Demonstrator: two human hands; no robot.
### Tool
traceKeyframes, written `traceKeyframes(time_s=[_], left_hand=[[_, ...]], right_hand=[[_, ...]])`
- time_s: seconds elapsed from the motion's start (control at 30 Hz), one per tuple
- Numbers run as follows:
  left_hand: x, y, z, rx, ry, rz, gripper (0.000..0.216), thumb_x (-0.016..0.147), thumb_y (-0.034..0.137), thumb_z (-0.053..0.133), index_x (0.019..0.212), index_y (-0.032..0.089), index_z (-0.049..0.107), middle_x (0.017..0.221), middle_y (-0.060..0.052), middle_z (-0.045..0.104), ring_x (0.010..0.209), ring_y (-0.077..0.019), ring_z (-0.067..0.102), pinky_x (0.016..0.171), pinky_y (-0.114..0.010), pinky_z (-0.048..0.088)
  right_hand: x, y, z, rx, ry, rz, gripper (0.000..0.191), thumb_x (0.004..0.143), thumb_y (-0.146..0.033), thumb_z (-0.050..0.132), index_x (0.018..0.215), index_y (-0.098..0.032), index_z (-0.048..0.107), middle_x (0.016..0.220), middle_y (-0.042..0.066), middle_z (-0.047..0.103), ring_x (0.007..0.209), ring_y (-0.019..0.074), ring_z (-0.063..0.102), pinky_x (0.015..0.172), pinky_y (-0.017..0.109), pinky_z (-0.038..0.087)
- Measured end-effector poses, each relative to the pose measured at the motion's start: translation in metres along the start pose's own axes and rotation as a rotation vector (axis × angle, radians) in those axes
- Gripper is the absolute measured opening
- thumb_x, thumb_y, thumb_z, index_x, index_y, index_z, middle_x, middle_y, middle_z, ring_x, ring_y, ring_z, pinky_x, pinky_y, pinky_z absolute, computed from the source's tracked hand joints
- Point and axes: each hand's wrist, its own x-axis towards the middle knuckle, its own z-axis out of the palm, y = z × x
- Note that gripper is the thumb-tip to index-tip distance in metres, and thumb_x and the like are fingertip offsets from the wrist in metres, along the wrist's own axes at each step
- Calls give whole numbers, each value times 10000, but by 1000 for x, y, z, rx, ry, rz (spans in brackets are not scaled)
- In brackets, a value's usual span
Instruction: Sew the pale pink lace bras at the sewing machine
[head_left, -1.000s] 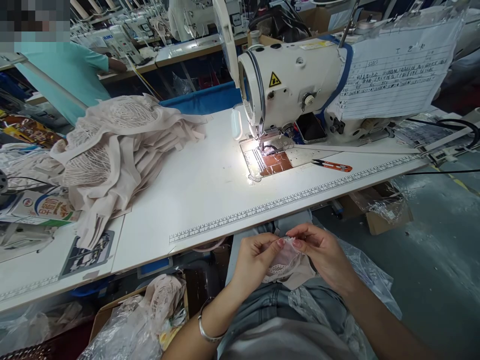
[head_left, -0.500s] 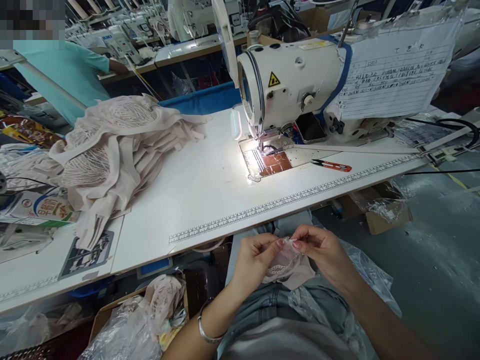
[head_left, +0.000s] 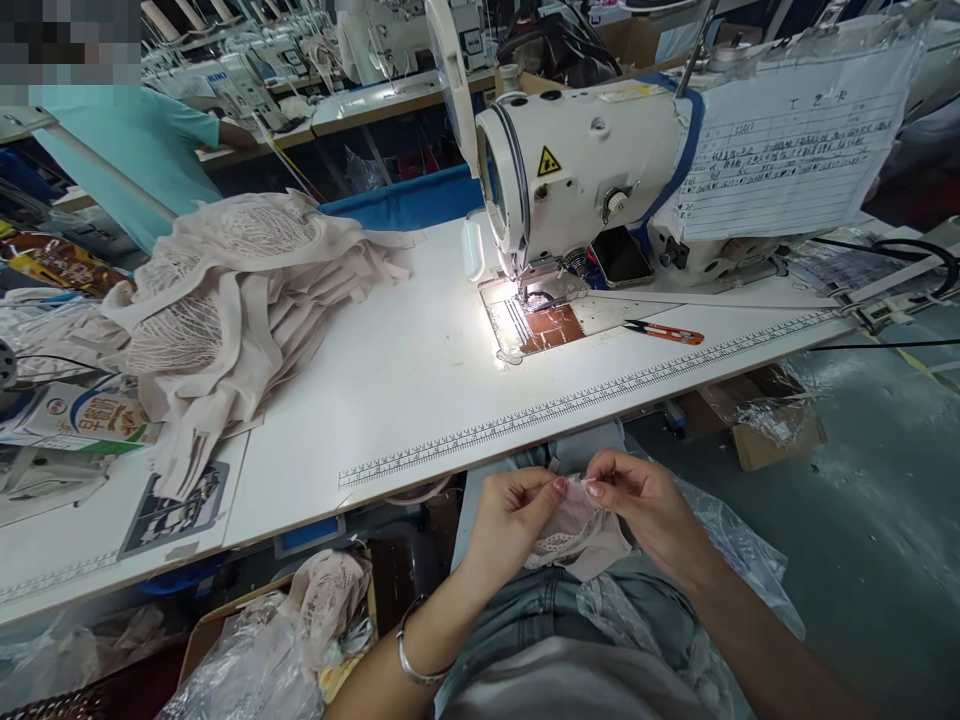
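Observation:
A pale pink lace garment piece (head_left: 574, 535) hangs over my lap, below the front edge of the table. My left hand (head_left: 517, 515) pinches its upper edge between thumb and fingers. Close beside it, my right hand (head_left: 645, 505) pinches the same edge, so a short stretch of fabric lies between the fingertips. Part of the piece is hidden behind my hands. Beyond them stands a white sewing machine (head_left: 585, 165), its lamp lighting the needle area. Orange thread snips (head_left: 666, 332) lie on the table to the right of the needle plate.
A heap of beige lace garments (head_left: 225, 290) covers the table's left side. A printed ruler strip (head_left: 525, 415) runs along the front edge. Below, a box holds lace fabric (head_left: 330, 595) and clear plastic. A person in a turquoise shirt (head_left: 135, 160) is at the far left.
Both hands keep their pinch on the lace piece, with hardly any movement. The view has shifted very slightly.

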Motion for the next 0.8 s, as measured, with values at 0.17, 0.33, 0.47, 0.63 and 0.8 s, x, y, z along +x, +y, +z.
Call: traceKeyframes(time_s=[0.17,0.33,0.47,0.63,0.8], left_hand=[[-1,1,-1,-27,-7,5,494,796,580,699,657,106,689,563,-9,513,531,-88,384,507,-220,280],[0,-1,-1,-39,-5,-16,500,792,583,703,677,97,710,576,-29,564,544,-103,442,526,-224,313],[0,-2,-1,-29,7,-17,506,783,600,710,682,104,728,578,-39,594,545,-117,469,523,-229,337],[-1,-2,-1,-56,-19,-31,496,792,598,704,695,113,733,589,-45,609,552,-135,508,566,-256,397],[-1,-2,-1,-39,-9,-19,496,787,598,704,688,113,724,595,-44,600,562,-132,494,559,-250,377]], right_hand=[[1,-1,1,13,-8,25,295,787,-477,790,742,-200,698,720,12,585,659,133,510,598,262,439],[2,-1,1,35,11,51,309,733,-491,831,754,-202,725,716,14,609,651,135,530,601,269,455],[2,-2,1,34,-2,41,333,712,-515,838,780,-202,743,736,27,635,668,149,561,610,276,480],[2,-4,0,38,-27,46,302,725,-494,836,804,-215,750,763,29,654,679,150,578,616,272,494],[2,-1,2,8,-27,32,306,768,-497,796,778,-203,712,756,28,626,694,155,560,628,276,483]])
